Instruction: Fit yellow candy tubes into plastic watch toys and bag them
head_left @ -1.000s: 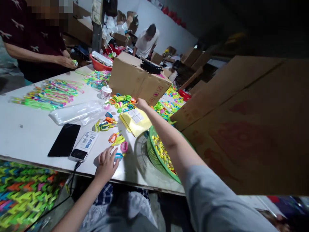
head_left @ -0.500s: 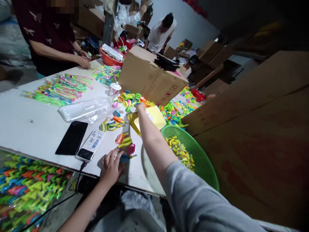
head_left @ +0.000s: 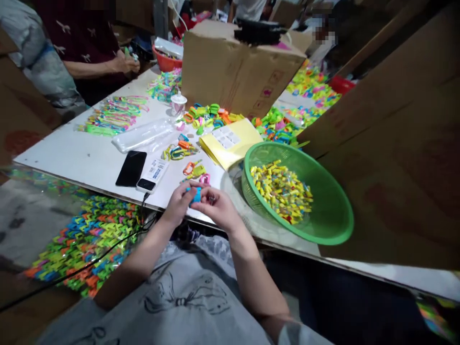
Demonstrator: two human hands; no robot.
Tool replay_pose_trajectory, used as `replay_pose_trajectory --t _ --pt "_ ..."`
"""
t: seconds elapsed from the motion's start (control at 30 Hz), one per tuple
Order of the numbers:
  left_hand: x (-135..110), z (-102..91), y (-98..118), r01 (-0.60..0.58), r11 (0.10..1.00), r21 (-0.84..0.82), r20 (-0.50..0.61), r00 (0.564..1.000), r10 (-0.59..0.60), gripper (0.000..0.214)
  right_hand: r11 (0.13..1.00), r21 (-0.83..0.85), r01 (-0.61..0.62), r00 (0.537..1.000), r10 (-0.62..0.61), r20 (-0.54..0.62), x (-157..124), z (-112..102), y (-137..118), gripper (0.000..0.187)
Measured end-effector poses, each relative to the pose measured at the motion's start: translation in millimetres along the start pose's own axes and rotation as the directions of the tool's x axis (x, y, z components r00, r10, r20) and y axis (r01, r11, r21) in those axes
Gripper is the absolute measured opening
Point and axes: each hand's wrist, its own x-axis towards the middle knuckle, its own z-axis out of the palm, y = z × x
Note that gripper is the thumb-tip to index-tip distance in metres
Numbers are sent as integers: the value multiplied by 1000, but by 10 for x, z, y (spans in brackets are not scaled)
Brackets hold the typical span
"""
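at the white table (head_left: 77, 149), left hand (head_left: 177, 205) and right hand (head_left: 222, 209) clamp fingers on a small blue plastic piece (head_left: 196, 196). a round green plastic basket (head_left: 325, 208) stands rightward.

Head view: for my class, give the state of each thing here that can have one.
Left hand: gripping the blue piece
Right hand: curled at the blue piece, grip unclear
Green basket: partly filled with yellow pieces
Lidded cup: upright, lid on
Black phone-like slab: flat, unlit
White device: flat, cable at its near end
Yellow packet: lying flat
Cardboard box: standing, black items on top
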Motion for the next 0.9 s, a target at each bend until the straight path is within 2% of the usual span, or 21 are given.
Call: replay_pose_trajectory --t 0.03,0.1,0.17,0.23,0.3,0.43,0.5,0.57,0.7,0.77,0.9 --pt "-72 103 -7 27 999 -27 -27 999 -28 51 1000 24 9 1000 -8 -28 -151 -6 29 33" --pt "-218 278 -57 17 997 -80 -104 994 -25 49 997 69 29 986 -17 -168 -352 -88 83 29" --pt "-328 389 -104 13 993 -120 -103 994 -26 52 988 139 72 928 -16 -372 -457 -220 115 25" --pt "-386 443 -110 63 991 -116 -34 997 -68 54 968 203 148 846 -17 -533 -504 -338 123 29" --pt "-408 467 -74 154 986 -61 42 988 -151 53 950 231 208 792 -25 -610 -525 -399 117 41" --pt "-415 517 39 292 951 98 101 948 -301 44 946 255 199 756 18 -655 -552 -360 117 57" --pt "-411 553 70 315 937 148 97 939 -331 41 936 307 172 753 76 -654 -571 -323 118 59" --pt "-400 583 73 327 931 164 86 935 -344 38 912 382 147 772 135 -621 -591 -307 108 58" --pt "-368 604 43 343 931 125 86 931 -355 37 839 541 51 888 210 -409 -626 -333 82 43" --pt "-354 598 35 338 936 97 109 931 -347 36 821 571 6 920 219 -324 -639 -347 91 37" --pt "-332 592 43 282 956 83 118 950 -290 32 836 548 34 913 198 -358 -645 -329 147 37"
